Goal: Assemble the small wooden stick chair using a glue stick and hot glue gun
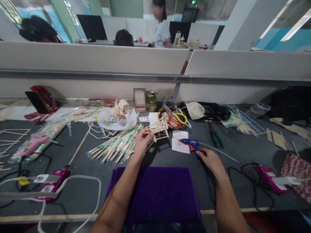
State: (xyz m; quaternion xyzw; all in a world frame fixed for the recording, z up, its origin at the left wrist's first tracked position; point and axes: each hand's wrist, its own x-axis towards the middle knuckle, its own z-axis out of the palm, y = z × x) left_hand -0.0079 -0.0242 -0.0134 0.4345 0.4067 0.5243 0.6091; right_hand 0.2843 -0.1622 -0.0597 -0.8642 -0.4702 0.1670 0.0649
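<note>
A dark grey tabletop (155, 158) fills the lower two thirds of the frame, backed by a pale partition wall (97, 61) across the upper middle. At the bottom centre lies a purple mat (157, 191), with both forearms crossing its edges.

Left of centre sits a spread of wrapped chopsticks (116, 145), fanned toward the lower left. Above it is a crumpled clear plastic bag (114, 120). At the lower left a magenta device (54, 181) lies among white cables, and a pink glue gun (34, 144) rests further up the left side.

Just above the frame's centre stands a small wooden stick frame (159, 129), a little house-like skeleton. The left hand (142, 142) grasps it at its left side, fingers closed on a stick.

Right of centre, the blue glue gun (190, 144) lies on the tabletop, partly over a white paper slip (179, 144). The right hand (210, 160) touches its handle end, fingers loosely curled; whether they are clenched on it I cannot tell.

Green-handled pliers (215, 136) lie just right of the gun.
</note>
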